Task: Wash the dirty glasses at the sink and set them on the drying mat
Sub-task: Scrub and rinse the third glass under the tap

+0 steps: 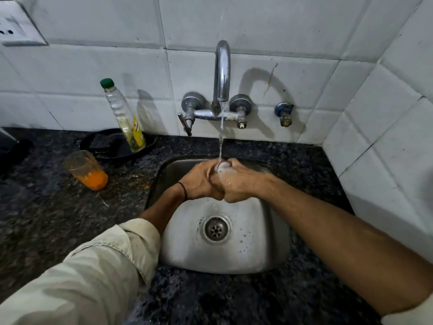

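Note:
Over the steel sink (257, 249) both my hands wrap one clear glass (223, 167), whose rim shows between my fingers. My left hand (201, 181) grips its left side and my right hand (239, 181) its right side; the glass body is hidden by them. Water runs from the tap (222, 73) straight into the glass mouth. A second glass (85, 170), smeared with orange juice and holding orange dregs, stands on the dark counter left of the sink, apart from both hands.
A bottle with a green cap (124, 116) stands against the tiled wall, partly on a black round pan (112, 144). A small blue valve (284, 113) sits right of the tap. Speckled dark granite counter (234, 296) surrounds the sink; a tiled wall closes the right side.

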